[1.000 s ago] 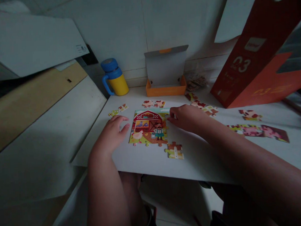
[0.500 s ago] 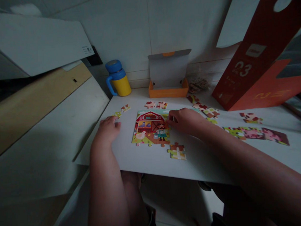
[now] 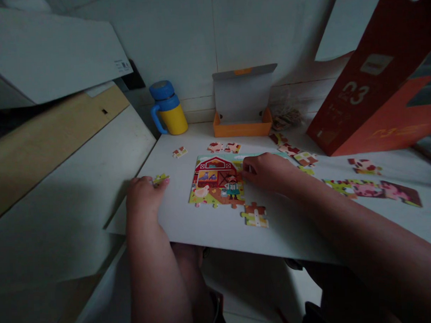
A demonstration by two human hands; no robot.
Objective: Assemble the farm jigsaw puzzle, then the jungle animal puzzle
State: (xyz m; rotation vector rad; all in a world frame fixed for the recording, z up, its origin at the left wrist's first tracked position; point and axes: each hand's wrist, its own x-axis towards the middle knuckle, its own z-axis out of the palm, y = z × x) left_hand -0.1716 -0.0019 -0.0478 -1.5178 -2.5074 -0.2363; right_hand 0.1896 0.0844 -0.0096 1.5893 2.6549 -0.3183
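Note:
My left hand (image 3: 145,194) is at the left side of the table, thumb and fingers closed on a yellow-green puzzle piece (image 3: 161,179). Fingers curled, my right hand (image 3: 263,169) rests at the right edge of the partly joined farm puzzle (image 3: 216,182); whatever is under its fingertips is hidden. That puzzle shows a red barn, a hen and a figure in a teal apron. Just below its lower right corner lies a brown-and-green puzzle piece (image 3: 255,215). Pink-and-white pieces (image 3: 223,147) lie above the barn, and a single small piece (image 3: 180,152) lies to their left.
An opened orange box (image 3: 242,129) stands at the back beside a clear bag (image 3: 287,117). The blue-and-yellow mug (image 3: 174,118) is at the back left. More joined pieces (image 3: 368,189) lie rightward, before a large red box (image 3: 354,100). White cartons (image 3: 63,58) border the left.
My left hand has drawn slightly toward me and left, bringing the yellow-green puzzle piece away from the small piece behind it. My right hand stays at the puzzle's edge.

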